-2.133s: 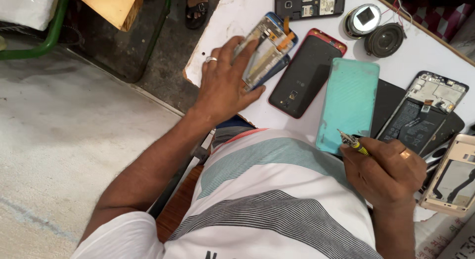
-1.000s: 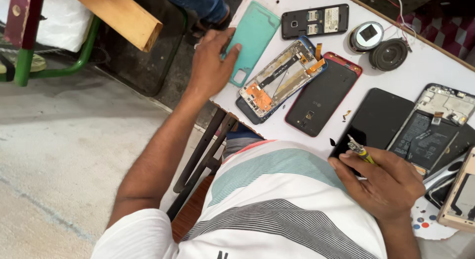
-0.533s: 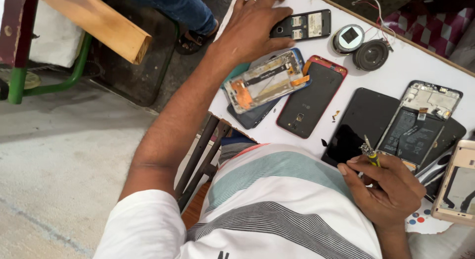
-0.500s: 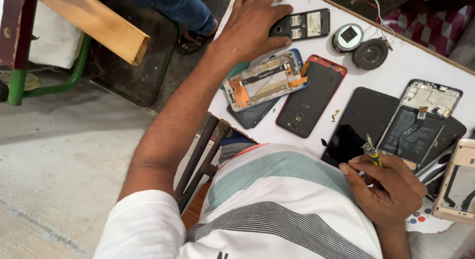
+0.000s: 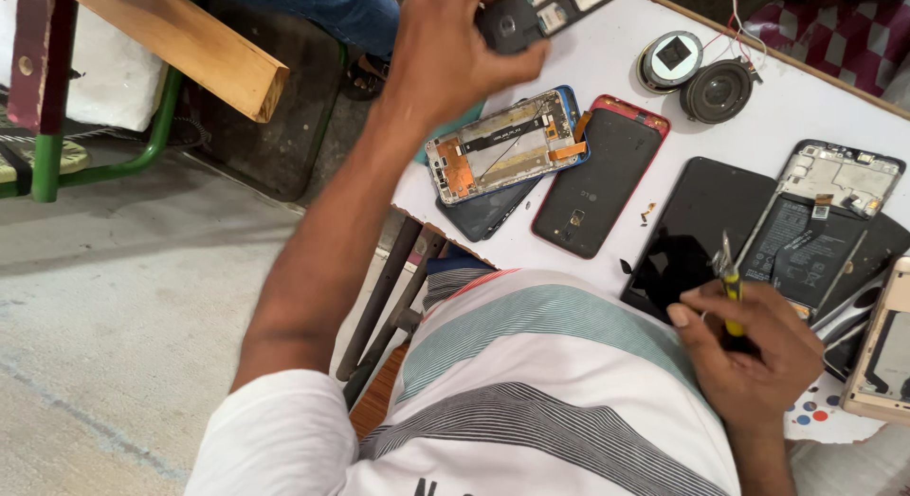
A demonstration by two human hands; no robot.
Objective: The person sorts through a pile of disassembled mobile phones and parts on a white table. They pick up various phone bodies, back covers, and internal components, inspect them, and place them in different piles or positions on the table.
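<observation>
Our left hand (image 5: pixel 455 51) reached to the far edge of the white table (image 5: pixel 607 55), fingers curled over the near end of a dark phone part (image 5: pixel 559 3) that ran off the top of the view; we could not tell how firmly they closed on it. Just below that hand lay an opened phone frame (image 5: pixel 507 145), its long axis slanting up to the right, resting on a dark back cover (image 5: pixel 483 212) near the table's near-left corner. A red-edged black phone (image 5: pixel 597 179) lay beside it, slanting the same way.

Our right hand (image 5: pixel 749 354) sat at the near edge, thumb and fingers pinched on a yellow-handled screwdriver (image 5: pixel 728 288), its tip pointing up and away from us. Just beyond the tip were a black screen panel (image 5: pixel 697 226) and an open phone with its battery showing (image 5: pixel 815 231).

Bare table showed between the two hands. Left of the table lay grey concrete floor (image 5: pixel 123 306) and a wooden plank (image 5: pixel 190 41).
</observation>
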